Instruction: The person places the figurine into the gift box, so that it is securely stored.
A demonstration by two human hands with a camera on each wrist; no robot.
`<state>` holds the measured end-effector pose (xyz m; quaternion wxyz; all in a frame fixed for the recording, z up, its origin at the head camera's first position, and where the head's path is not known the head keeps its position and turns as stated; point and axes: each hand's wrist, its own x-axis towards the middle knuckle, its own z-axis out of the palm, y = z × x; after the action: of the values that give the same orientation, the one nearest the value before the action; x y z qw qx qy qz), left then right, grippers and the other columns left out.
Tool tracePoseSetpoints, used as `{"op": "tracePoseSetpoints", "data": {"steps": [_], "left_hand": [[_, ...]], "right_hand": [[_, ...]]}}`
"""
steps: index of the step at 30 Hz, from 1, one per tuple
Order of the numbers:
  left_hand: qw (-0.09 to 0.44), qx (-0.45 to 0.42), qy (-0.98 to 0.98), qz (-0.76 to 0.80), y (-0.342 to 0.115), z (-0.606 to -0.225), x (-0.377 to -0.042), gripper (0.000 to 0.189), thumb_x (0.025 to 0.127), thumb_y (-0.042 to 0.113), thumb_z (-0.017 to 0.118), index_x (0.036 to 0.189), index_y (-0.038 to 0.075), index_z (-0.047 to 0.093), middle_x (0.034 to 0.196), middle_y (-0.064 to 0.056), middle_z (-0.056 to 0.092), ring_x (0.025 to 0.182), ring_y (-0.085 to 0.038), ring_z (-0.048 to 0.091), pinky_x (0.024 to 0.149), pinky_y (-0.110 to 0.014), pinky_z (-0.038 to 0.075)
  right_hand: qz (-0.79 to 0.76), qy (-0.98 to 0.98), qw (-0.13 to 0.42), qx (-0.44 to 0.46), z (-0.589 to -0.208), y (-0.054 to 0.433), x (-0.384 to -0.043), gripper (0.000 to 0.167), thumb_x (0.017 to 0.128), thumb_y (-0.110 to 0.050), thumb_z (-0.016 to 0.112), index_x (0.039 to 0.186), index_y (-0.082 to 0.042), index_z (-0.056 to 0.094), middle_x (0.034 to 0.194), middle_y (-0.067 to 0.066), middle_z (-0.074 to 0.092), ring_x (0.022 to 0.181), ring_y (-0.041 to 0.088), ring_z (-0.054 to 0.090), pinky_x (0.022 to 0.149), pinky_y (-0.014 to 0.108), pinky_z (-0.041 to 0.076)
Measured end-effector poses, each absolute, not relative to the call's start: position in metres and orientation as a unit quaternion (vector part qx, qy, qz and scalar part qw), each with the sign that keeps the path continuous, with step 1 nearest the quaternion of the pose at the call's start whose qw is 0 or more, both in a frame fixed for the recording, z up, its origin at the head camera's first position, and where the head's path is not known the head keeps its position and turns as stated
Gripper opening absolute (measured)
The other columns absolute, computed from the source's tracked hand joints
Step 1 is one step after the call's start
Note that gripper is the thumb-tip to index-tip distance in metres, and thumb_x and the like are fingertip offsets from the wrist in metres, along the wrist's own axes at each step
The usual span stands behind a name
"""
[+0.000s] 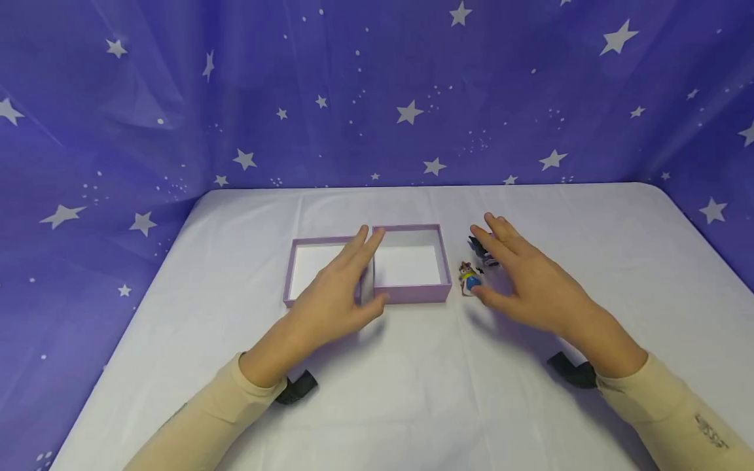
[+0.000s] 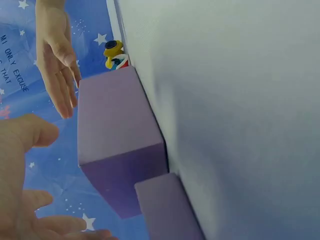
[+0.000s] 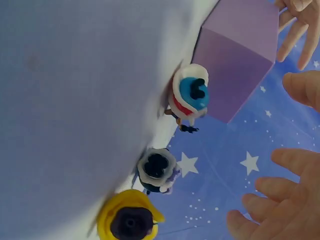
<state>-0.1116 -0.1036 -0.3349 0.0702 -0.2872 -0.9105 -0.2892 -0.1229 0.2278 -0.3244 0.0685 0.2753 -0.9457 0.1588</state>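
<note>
My left hand (image 1: 332,294) hovers over the meeting sides of two purple open-topped box parts, fingers straight and thumb spread. One part is a deeper box (image 1: 412,296); the other, on its left, is a shallower tray or lid (image 1: 288,275). Both have white insides. My right hand (image 1: 530,288) is held above the table beside several small figurines, its fingers extended and grasping nothing. A figurine with a blue and red body (image 3: 192,92) stands by the deeper box. Behind it are a dark and grey figurine (image 3: 156,165) and a yellow one with a dark top (image 3: 125,217), partly hidden in the head view.
A white cloth (image 1: 424,379) covers the table. Purple-blue star-patterned fabric (image 1: 377,98) hangs behind it and at both sides. Dark straps (image 1: 297,387) show under the wrists.
</note>
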Motion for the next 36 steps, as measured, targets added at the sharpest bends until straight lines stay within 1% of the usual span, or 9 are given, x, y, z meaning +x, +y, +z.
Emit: {"op": "tracePoseSetpoints", "data": {"steps": [9,19,22,24,25,26,28,31,36], "left_hand": [[0.015,-0.285,-0.904,-0.318,-0.100,-0.347,-0.113,0.081,0.087,0.031,0.071,0.154,0.013,0.029,0.157,-0.020,0.023,0.139,-0.027,0.033,0.111,-0.038,0.032],[0.035,-0.289,-0.903,-0.316,-0.101,-0.352,-0.117,0.059,0.090,0.020,0.071,0.139,-0.005,0.049,0.152,-0.022,0.031,0.136,-0.027,0.038,0.110,-0.037,0.034],[0.041,-0.286,-0.903,-0.319,-0.101,-0.354,-0.117,0.057,0.090,0.018,0.071,0.139,-0.005,0.050,0.152,-0.021,0.033,0.135,-0.026,0.039,0.109,-0.037,0.035],[0.043,-0.285,-0.902,-0.321,-0.101,-0.355,-0.117,0.057,0.090,0.017,0.071,0.138,-0.005,0.050,0.151,-0.021,0.034,0.134,-0.026,0.041,0.108,-0.037,0.036],[0.044,-0.286,-0.901,-0.323,-0.101,-0.355,-0.116,0.057,0.090,0.017,0.071,0.138,-0.006,0.051,0.151,-0.022,0.034,0.134,-0.026,0.041,0.108,-0.037,0.036],[0.045,-0.285,-0.901,-0.323,-0.102,-0.356,-0.116,0.057,0.090,0.017,0.071,0.138,-0.005,0.051,0.151,-0.022,0.034,0.133,-0.026,0.042,0.108,-0.037,0.037],[0.046,-0.285,-0.900,-0.326,-0.102,-0.356,-0.115,0.057,0.090,0.016,0.072,0.137,-0.006,0.051,0.150,-0.022,0.035,0.133,-0.026,0.042,0.107,-0.037,0.037],[0.046,-0.285,-0.900,-0.325,-0.101,-0.356,-0.115,0.056,0.090,0.015,0.071,0.137,-0.007,0.051,0.150,-0.022,0.035,0.132,-0.025,0.043,0.107,-0.036,0.037],[0.044,-0.286,-0.902,-0.320,-0.100,-0.353,-0.116,0.057,0.090,0.016,0.071,0.138,-0.006,0.050,0.151,-0.022,0.033,0.132,-0.025,0.043,0.107,-0.035,0.038]], "right_hand": [[0.195,-0.941,0.038,0.273,-0.332,0.223,-0.122,0.081,0.088,-0.044,0.069,0.155,-0.024,0.028,0.161,0.000,0.018,0.146,0.023,0.021,0.105,0.060,0.035],[0.218,-0.932,-0.004,0.290,-0.337,0.220,-0.123,0.074,0.091,-0.034,0.068,0.154,-0.020,0.032,0.159,0.002,0.025,0.140,0.028,0.034,0.103,0.051,0.040],[0.222,-0.932,-0.023,0.285,-0.338,0.219,-0.122,0.072,0.091,-0.032,0.069,0.153,-0.018,0.034,0.158,0.002,0.027,0.097,0.017,0.065,0.089,0.041,0.048],[0.224,-0.932,-0.035,0.281,-0.339,0.219,-0.121,0.072,0.090,-0.029,0.070,0.152,-0.017,0.036,0.158,0.002,0.029,0.062,0.009,0.058,0.077,0.035,0.048],[0.224,-0.932,-0.037,0.282,-0.340,0.219,-0.121,0.071,0.090,-0.028,0.071,0.151,-0.016,0.037,0.157,0.002,0.030,0.057,0.008,0.053,0.077,0.034,0.048],[0.224,-0.932,-0.039,0.283,-0.341,0.219,-0.121,0.070,0.089,-0.026,0.071,0.151,-0.014,0.038,0.157,0.004,0.031,0.057,0.008,0.053,0.077,0.034,0.049],[0.223,-0.930,-0.039,0.288,-0.343,0.219,-0.121,0.068,0.088,-0.023,0.072,0.148,-0.010,0.043,0.155,0.007,0.034,0.086,0.015,0.065,0.088,0.040,0.050],[0.217,-0.929,-0.037,0.298,-0.346,0.220,-0.122,0.060,0.088,-0.020,0.072,0.142,-0.005,0.050,0.153,0.012,0.038,0.131,0.029,0.046,0.105,0.050,0.039],[0.208,-0.927,-0.029,0.312,-0.348,0.220,-0.125,0.051,0.087,-0.016,0.072,0.135,-0.003,0.057,0.146,0.017,0.046,0.132,0.035,0.044,0.105,0.054,0.037]]}}
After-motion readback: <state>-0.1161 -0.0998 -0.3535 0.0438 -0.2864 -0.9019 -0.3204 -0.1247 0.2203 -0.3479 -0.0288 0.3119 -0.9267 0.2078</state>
